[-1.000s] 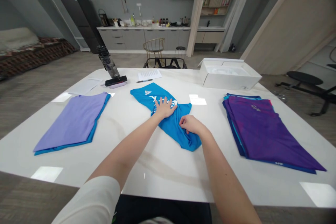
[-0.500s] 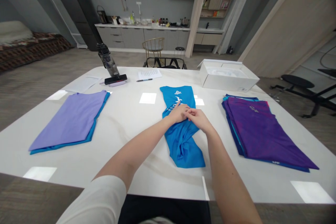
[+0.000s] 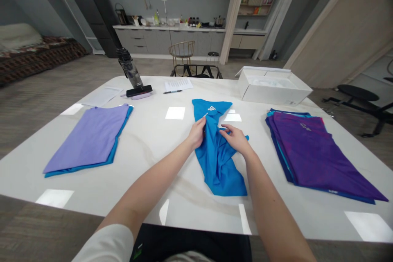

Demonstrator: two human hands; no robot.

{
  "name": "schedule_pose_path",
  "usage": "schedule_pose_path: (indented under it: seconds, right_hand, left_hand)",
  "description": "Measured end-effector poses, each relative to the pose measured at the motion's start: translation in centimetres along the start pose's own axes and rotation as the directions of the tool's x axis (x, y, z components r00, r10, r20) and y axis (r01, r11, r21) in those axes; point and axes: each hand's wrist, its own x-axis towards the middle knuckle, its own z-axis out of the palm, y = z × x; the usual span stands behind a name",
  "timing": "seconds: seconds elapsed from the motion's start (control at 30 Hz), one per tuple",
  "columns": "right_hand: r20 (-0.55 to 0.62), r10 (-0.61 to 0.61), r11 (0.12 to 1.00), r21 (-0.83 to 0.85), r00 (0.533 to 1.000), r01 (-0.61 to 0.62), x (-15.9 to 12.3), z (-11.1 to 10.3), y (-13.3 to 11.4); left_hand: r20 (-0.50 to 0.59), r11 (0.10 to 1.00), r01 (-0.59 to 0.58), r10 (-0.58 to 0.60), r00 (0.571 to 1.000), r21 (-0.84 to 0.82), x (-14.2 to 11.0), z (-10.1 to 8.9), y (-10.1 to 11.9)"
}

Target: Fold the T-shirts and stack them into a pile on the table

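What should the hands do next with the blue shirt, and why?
Probably the right hand should smooth the blue shirt flat, because it looks twisted and bunched down its middle, while the lilac shirt nearby lies flat and neat.

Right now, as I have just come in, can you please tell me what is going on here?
A person at a white table is handling a bright blue shirt, which lies bunched lengthwise. Their left hand pinches the cloth near the white logo, and their right hand rests on the shirt's edge. A folded lavender shirt lies to the left, and a folded purple shirt lies to the right.
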Motion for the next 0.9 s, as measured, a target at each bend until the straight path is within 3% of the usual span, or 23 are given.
schedule_pose_path:
  seconds: [0.07, 0.13, 0.2, 0.27, 0.37, 0.43, 0.5, 0.67, 0.73, 0.8, 0.87, 0.9]
  right_hand:
    - [0.072, -0.058, 0.995, 0.089, 0.996, 0.052, -0.2, 1.1, -1.2]
    - [0.138, -0.103, 0.986, 0.145, 0.985, 0.083, -0.3, 2.2, -2.1]
    - [0.188, -0.129, 0.985, 0.139, 0.974, 0.103, -0.3, 3.1, -2.6]
    - [0.224, -0.136, 0.988, 0.100, 0.965, 0.116, -0.2, 3.6, -2.7]
    - [0.191, -0.107, 0.993, -0.035, 0.976, 0.115, -0.2, 3.4, -2.4]
    - [0.116, -0.074, 0.980, -0.173, 0.991, 0.093, -0.4, 2.8, -2.1]
    - [0.089, -0.050, 0.960, -0.272, 0.995, 0.072, -0.6, 2.0, -1.9]
    - [0.183, -0.017, 0.969, -0.241, 0.983, 0.062, -0.7, 1.2, -1.8]
    - [0.256, -0.033, 0.987, -0.147, 0.966, 0.072, -0.6, 1.4, -2.2]
    - [0.348, -0.049, 0.996, -0.047, 0.936, 0.070, -0.6, 1.9, -2.9]
    - [0.431, -0.050, 0.999, 0.017, 0.901, 0.047, -0.8, 2.4, -3.7]
    - [0.470, -0.052, 0.998, 0.042, 0.881, 0.036, -0.9, 2.5, -4.2]
  left_hand:
    - [-0.015, 0.978, 0.110, -0.114, 0.993, -0.175, 0.0, -0.9, 0.6]
    - [-0.038, 0.972, 0.144, -0.153, 0.987, -0.186, -0.1, -1.8, 1.2]
    - [-0.085, 0.996, 0.081, -0.085, 0.993, -0.049, -0.1, -2.5, 1.7]
    - [-0.104, 0.973, -0.045, 0.070, 0.992, 0.224, 0.1, -3.0, 2.0]
    - [-0.040, 0.784, -0.158, 0.227, 0.973, 0.601, 0.9, -3.4, 2.4]
    - [-0.017, 0.730, -0.163, 0.233, 0.972, 0.664, 1.5, -4.1, 2.9]
    - [-0.038, 0.759, -0.148, 0.222, 0.974, 0.633, 2.2, -5.5, 3.7]
    - [-0.224, 0.778, -0.005, 0.187, 0.957, 0.628, 3.5, -11.0, 5.9]
    - [-0.268, 0.655, 0.062, 0.219, 0.938, 0.753, 3.8, -12.6, 6.9]
    - [-0.219, 0.405, 0.068, 0.339, 0.915, 0.912, 3.8, -13.0, 7.9]
    - [-0.024, 0.131, -0.032, 0.399, 0.917, 0.991, 3.5, -12.2, 8.5]
    - [0.099, 0.029, -0.117, 0.361, 0.927, 0.993, 3.3, -11.5, 8.7]
